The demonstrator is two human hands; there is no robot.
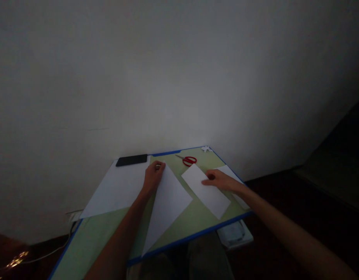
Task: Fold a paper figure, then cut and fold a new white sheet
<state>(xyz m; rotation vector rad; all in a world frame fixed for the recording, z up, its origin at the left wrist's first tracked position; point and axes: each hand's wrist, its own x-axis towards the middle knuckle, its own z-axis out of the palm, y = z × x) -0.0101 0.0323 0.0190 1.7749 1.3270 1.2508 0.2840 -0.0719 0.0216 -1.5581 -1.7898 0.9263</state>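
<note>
My left hand (154,175) rests with curled fingers on the top corner of a white paper folded into a triangle (168,202), pinching or pressing that tip. My right hand (219,179) lies flat, fingers stretched out, on a white rectangular strip of paper (207,192) to the right. Both papers lie on a green table top with a blue edge (194,221).
A large white sheet (117,188) lies at the left. A black phone (131,160) sits at the far edge, red-handled scissors (187,160) beside it. Another white paper (232,175) lies under my right wrist. A small white paper scrap (206,149) is at the far corner. The wall is close behind.
</note>
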